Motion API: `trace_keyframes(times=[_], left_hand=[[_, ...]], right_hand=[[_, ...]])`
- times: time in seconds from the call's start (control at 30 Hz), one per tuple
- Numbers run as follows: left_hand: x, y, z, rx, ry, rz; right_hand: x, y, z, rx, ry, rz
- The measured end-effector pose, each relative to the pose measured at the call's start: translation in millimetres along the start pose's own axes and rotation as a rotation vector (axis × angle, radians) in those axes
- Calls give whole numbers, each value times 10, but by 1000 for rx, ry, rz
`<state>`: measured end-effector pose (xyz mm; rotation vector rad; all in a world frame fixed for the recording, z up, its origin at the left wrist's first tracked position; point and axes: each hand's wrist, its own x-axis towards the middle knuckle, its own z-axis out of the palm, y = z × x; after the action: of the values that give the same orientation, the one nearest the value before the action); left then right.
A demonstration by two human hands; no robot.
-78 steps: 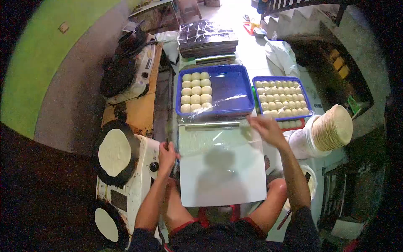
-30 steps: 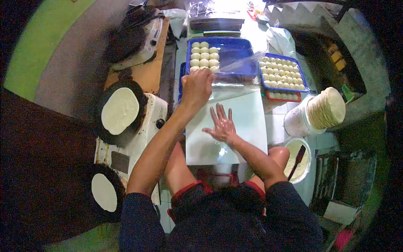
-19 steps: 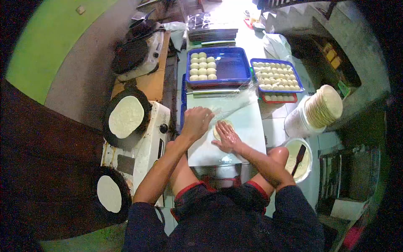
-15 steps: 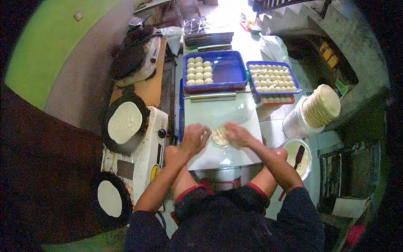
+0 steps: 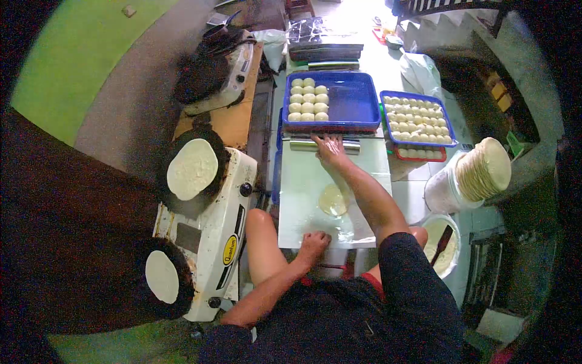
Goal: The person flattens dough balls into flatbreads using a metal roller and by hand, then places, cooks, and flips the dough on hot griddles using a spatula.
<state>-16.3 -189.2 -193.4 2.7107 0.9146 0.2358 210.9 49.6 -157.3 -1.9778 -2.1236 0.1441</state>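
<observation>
Dough disc lies flat on the white worktop, between the hands and touching neither; right hand at the far edge, fingers slightly spread over a metal cylinder; left hand at the near edge, fingers curled in; whether they pinch anything cannot be told at this size.

Hazards, as judged: the worktop shines as if oiled, so a loose hold could let the cylinder roll off line; a careless push might knock the blue tray just behind it and shift the dough balls; uneven pressure could thin or tear the disc; unwatched rounds in the black pans could scorch.

Surroundings: white stove to the left; stack of flat rounds leaning out of a white bucket to the right; below it, a tub with a dark brush; green wall far left; glare at the far end.
</observation>
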Motion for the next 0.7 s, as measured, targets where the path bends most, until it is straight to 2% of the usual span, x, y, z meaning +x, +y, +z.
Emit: trace_keyframes(times=[0.03, 0.13, 0.17, 0.2, 0.27, 0.33, 0.4, 0.47, 0.57, 0.6, 0.67, 0.7], left_hand=[[-30, 27, 32, -46, -1, -37], [-34, 88, 65, -126, 17, -68], [-51, 108, 45, -140, 22, -71], [-65, 135, 28, -139, 0, -96], [-51, 174, 8, -125, -44, -146], [-62, 174, -4, -126, -5, -131], [-48, 176, -75, -163, 58, -106], [-50, 186, -107, -181, 1, -111], [-47, 122, -13, -161, -20, -101], [-23, 134, -25, -163, 26, -109], [-61, 197, -36, -181, 84, -132], [-64, 207, -36, -180, 129, -136]], right_hand=[[-71, -101, -67, 53, -61, 26], [-846, -385, -197, 72, -79, -102], [-1239, -438, -96, 33, 89, -197], [-1577, -553, -128, -37, 158, -234], [-2064, -713, -137, -35, 164, -211], [-2007, -726, -75, -105, 266, -222], [-1666, -678, -10, -76, 212, -107], [-1345, -657, -126, -3, 196, -31], [-1663, -743, -55, -116, 150, -47], [-1871, -745, 127, -129, 192, -103], [-2035, -850, 21, -28, 85, -132], [-1910, -833, 82, -105, 155, -103]])
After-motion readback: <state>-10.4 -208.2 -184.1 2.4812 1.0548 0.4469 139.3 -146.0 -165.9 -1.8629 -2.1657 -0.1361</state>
